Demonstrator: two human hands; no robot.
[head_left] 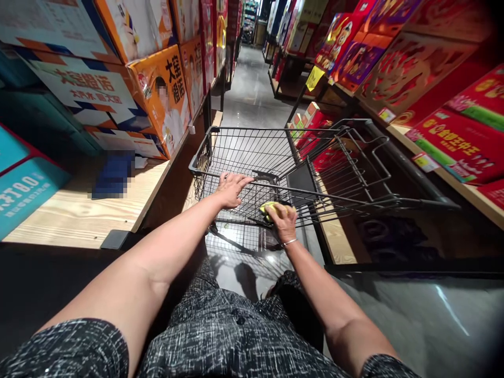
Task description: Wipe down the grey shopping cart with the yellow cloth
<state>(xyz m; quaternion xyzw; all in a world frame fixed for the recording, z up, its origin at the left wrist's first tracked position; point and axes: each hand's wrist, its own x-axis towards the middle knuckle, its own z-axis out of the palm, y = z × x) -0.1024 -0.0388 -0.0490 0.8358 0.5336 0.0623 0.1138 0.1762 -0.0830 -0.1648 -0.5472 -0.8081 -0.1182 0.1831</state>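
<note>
The left hand [231, 190] lies open, fingers spread flat on the rim of the wire cart [252, 152]. At its four o'clock, the right hand [284, 220] has its fingers closed over a yellow cloth [268, 206].

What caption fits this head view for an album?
Left hand on a wire shopping cart, right hand holding a yellow cloth to its rail.

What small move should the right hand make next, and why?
Probably slide the right hand and its yellow cloth along the rear bar of the black wire shopping cart: the cloth lies pressed there, and the left hand rests on the rim.
</note>
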